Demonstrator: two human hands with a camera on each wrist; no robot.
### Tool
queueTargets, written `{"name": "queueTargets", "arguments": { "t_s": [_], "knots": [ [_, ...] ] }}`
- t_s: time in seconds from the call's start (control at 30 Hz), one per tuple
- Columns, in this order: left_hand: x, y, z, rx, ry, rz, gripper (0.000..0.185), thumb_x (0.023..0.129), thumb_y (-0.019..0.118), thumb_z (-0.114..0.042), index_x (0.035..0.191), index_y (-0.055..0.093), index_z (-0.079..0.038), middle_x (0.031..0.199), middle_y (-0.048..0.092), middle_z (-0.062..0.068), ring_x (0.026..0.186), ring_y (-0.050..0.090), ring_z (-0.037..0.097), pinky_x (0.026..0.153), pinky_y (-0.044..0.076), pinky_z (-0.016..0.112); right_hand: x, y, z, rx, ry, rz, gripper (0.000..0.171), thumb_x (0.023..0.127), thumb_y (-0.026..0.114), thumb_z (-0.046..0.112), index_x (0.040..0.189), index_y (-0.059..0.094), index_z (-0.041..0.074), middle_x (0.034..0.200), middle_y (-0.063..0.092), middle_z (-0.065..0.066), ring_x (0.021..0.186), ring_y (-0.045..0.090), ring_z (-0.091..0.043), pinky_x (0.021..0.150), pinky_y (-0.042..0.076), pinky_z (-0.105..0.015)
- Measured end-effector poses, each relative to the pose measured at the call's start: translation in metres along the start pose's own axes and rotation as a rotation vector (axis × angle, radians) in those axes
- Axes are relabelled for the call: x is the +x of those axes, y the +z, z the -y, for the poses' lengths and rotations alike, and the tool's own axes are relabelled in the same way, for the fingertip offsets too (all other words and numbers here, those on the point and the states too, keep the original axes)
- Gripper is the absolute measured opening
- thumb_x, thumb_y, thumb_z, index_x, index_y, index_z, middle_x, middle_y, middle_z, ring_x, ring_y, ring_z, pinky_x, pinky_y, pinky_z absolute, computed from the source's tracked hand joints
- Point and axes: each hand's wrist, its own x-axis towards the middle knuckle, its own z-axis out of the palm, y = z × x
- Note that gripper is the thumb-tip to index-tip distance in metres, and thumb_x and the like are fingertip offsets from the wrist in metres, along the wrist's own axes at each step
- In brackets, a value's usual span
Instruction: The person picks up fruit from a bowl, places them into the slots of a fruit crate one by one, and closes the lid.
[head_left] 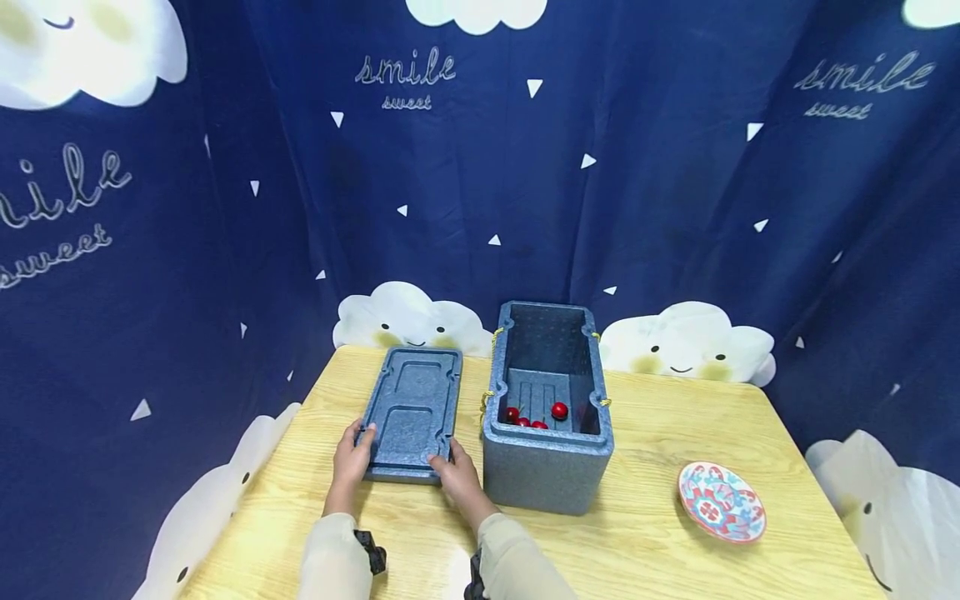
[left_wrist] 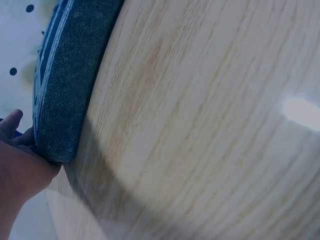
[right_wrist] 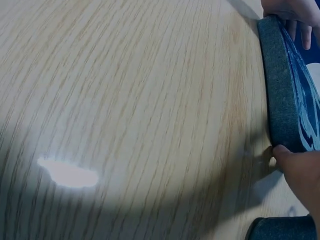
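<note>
A blue-grey foam box lid (head_left: 407,408) with recessed panels lies flat at the left of the table, its thick front edge low against the wood. My left hand (head_left: 353,454) grips its near left corner, thumb at the rim. At the near right corner my right hand (head_left: 457,475) holds it, thumb over the top edge and fingers along the side. In the right wrist view, the left hand (right_wrist: 295,15) and right hand (right_wrist: 300,172) are at opposite ends of the lid's edge (right_wrist: 277,85). The left wrist view shows the left hand (left_wrist: 25,167) against the lid corner.
Right of the lid stands a deep blue-grey foam box (head_left: 547,475), uncovered, with yellow cords on its rim. Several red cherries (head_left: 559,411) lie inside. A patterned plate (head_left: 722,502) sits on the table (head_left: 645,550) at the right. A dark blue curtain (head_left: 465,167) hangs behind.
</note>
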Motion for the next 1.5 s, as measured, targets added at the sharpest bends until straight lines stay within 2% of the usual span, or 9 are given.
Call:
{"name": "queueTargets", "arguments": {
  "t_s": [0.1,0.2,0.37,0.5,0.77,1.0,1.2,1.33,1.5],
  "knots": [
    [-0.003,0.003,0.000,-0.014,0.006,-0.013,0.056,0.095,0.051,-0.030,0.136,0.038,0.007,0.135,0.037,0.031,0.126,0.031,0.042,0.103,0.022,0.048,-0.001,-0.002,0.006,-0.049,0.048,-0.012,0.070,0.084,0.061,0.016,0.139,0.028,-0.012,0.135,0.036,-0.032,0.125,0.033,-0.042,0.102,0.026,-0.048],
    [-0.013,0.004,-0.003,-0.047,-0.004,-0.022,0.056,0.094,0.053,-0.027,0.136,0.037,0.007,0.136,0.036,0.031,0.128,0.029,0.042,0.104,0.021,0.048,-0.006,-0.005,0.009,-0.066,0.055,-0.004,0.070,0.082,0.062,0.014,0.138,0.029,-0.013,0.135,0.037,-0.032,0.124,0.034,-0.042,0.101,0.027,-0.049],
    [-0.038,-0.003,-0.013,-0.071,-0.025,-0.023,0.062,0.094,0.054,-0.029,0.139,0.032,0.007,0.140,0.032,0.029,0.130,0.025,0.040,0.105,0.018,0.048,-0.018,-0.013,0.010,0.012,0.029,0.040,0.071,0.079,0.061,0.006,0.136,0.026,-0.017,0.133,0.036,-0.035,0.123,0.035,-0.044,0.100,0.028,-0.049],
    [-0.049,-0.016,-0.028,-0.053,0.008,-0.033,0.066,0.093,0.055,-0.031,0.140,0.029,0.006,0.140,0.031,0.029,0.130,0.025,0.041,0.105,0.018,0.048,-0.025,-0.016,0.017,0.089,-0.006,0.089,0.073,0.078,0.061,0.003,0.136,0.022,-0.019,0.133,0.034,-0.037,0.123,0.035,-0.046,0.100,0.029,-0.049],
    [-0.059,-0.038,-0.067,-0.041,0.046,-0.028,0.072,0.092,0.055,-0.037,0.143,0.023,0.003,0.142,0.027,0.030,0.131,0.022,0.042,0.105,0.017,0.051,-0.034,-0.023,0.055,0.156,-0.047,0.135,0.072,0.080,0.059,0.003,0.137,0.020,-0.018,0.137,0.028,-0.037,0.125,0.030,-0.047,0.099,0.031,-0.048],
    [-0.065,-0.052,-0.086,-0.077,0.073,-0.038,0.071,0.092,0.057,-0.030,0.144,0.022,0.004,0.144,0.026,0.028,0.133,0.020,0.039,0.106,0.015,0.048,-0.040,-0.030,0.088,0.221,-0.049,0.174,0.071,0.081,0.058,0.004,0.139,0.022,-0.015,0.137,0.031,-0.034,0.127,0.031,-0.044,0.097,0.035,-0.044],
    [-0.074,-0.061,-0.105,-0.073,0.107,-0.012,0.073,0.090,0.059,-0.023,0.145,0.018,0.003,0.144,0.024,0.028,0.133,0.019,0.038,0.106,0.014,0.048,-0.045,-0.037,0.103,0.273,-0.068,0.201,0.067,0.083,0.056,0.003,0.138,0.023,-0.016,0.136,0.032,-0.035,0.127,0.031,-0.043,0.096,0.036,-0.043],
    [-0.082,-0.067,-0.116,-0.063,0.106,0.003,0.075,0.090,0.060,-0.023,0.146,0.016,0.001,0.147,0.021,0.024,0.135,0.016,0.035,0.107,0.012,0.047,-0.050,-0.040,0.110,0.267,-0.097,0.221,0.067,0.083,0.057,0.003,0.138,0.024,-0.016,0.136,0.034,-0.034,0.126,0.033,-0.042,0.098,0.034,-0.040],
    [-0.090,-0.073,-0.130,-0.096,0.110,0.022,0.076,0.090,0.060,-0.022,0.147,0.014,-0.001,0.148,0.020,0.021,0.135,0.016,0.032,0.107,0.013,0.046,-0.057,-0.050,0.123,0.237,-0.147,0.250,0.066,0.085,0.057,0.003,0.139,0.023,-0.015,0.135,0.036,-0.032,0.124,0.037,-0.041,0.098,0.034,-0.040]
  ]
}}
